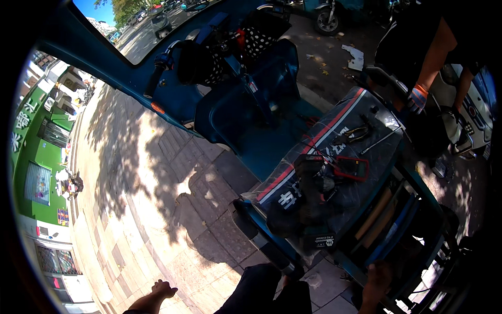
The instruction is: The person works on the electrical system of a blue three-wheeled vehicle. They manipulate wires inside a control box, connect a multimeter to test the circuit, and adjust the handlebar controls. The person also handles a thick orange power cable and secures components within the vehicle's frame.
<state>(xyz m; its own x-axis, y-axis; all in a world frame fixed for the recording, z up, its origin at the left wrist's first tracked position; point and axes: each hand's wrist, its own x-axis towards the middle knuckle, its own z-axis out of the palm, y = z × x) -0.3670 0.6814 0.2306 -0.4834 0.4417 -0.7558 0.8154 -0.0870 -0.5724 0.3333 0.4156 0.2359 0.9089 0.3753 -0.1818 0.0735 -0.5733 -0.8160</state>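
My left hand hangs over the sunlit pavement at the lower left, fingers loosely bent and apart, holding nothing. In shade at the lower right, my right hand is beside the open compartment under a blue vehicle's seat; its fingers are too dark to read. On the plastic-covered seat lies a red-framed multimeter with leads. Pliers and a screwdriver lie beyond it. A dark box-shaped thing rests at the seat's near edge.
The blue three-wheeler's front, with a handlebar grip, stands ahead. At the right, another person's gloved hand is by a white scooter. Tan and blue strips show inside the compartment. A white paper scrap lies on the ground.
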